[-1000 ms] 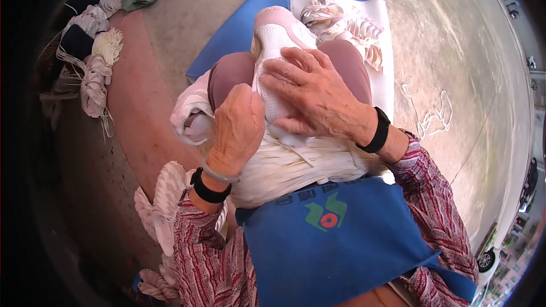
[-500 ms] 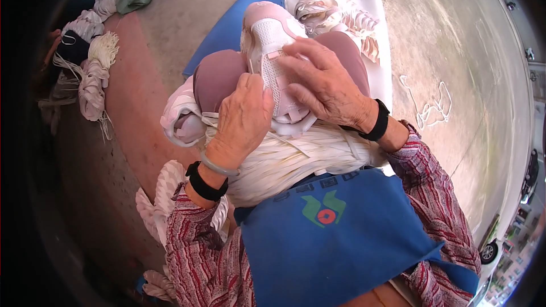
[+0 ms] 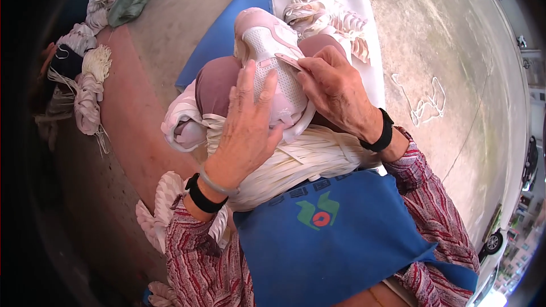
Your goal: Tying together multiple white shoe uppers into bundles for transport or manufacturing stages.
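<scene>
A pink-and-white shoe upper [image 3: 256,37] with a mesh middle rests between my knees, its toe pointing away. My left hand [image 3: 244,131] lies along its near left side, fingers stretched and slightly apart. With thumb and forefinger, my right hand [image 3: 335,94] pinches a narrow pink strip [image 3: 289,61] at the upper's right side; whether the strip is attached cannot be made out. Below the upper, a thick bundle of white laces [image 3: 296,158] crosses my lap. Beside my left knee is another pink-and-white upper [image 3: 185,122].
A blue cloth [image 3: 219,28] and a white sheet [image 3: 372,51] bearing bundled laces [image 3: 324,11] lie beyond my knees. Loose white lace [image 3: 424,105] is on the floor at right. More lace bundles [image 3: 91,94] lie at left. A blue apron [image 3: 330,244] covers my waist.
My left hand has opened from a closed grip and spread along the upper. My right hand has closed from loose fingers into a pinch on the pink strip. The view has shifted slightly.
</scene>
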A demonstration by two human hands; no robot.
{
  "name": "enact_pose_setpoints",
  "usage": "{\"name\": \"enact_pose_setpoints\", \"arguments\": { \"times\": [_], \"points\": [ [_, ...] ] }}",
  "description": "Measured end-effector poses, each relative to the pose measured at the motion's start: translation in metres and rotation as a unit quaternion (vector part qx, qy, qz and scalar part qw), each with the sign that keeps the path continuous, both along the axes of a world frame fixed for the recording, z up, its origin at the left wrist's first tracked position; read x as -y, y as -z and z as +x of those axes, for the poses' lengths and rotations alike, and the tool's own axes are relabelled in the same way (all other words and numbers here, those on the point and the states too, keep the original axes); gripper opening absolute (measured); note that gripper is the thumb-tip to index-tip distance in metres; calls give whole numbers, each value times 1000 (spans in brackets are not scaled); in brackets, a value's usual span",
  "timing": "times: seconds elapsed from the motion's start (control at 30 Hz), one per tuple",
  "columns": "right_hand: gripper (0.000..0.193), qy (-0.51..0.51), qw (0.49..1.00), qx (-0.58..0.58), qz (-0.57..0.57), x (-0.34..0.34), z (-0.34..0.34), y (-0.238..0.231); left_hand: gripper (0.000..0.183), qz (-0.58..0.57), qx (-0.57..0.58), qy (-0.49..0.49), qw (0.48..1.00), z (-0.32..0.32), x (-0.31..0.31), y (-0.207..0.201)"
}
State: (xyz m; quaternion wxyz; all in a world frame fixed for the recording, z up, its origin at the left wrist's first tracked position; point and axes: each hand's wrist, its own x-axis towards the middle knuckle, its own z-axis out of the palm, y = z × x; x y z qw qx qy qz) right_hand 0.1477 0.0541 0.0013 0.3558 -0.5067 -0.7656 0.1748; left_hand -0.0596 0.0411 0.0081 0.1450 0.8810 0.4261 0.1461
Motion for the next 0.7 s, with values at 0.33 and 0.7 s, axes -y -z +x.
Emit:
{"name": "enact_pose_setpoints", "arguments": {
  "times": [0.33, 0.7],
  "points": [
    [15, 37, 996, -28, 74, -3, -8, 3, 65, -85, 197, -15, 977, -15, -3, 21],
    [16, 33, 998, -35, 38, -1, -8, -4, 70, 22, 113, 17, 993, 7, 2, 27]
  ]
}}
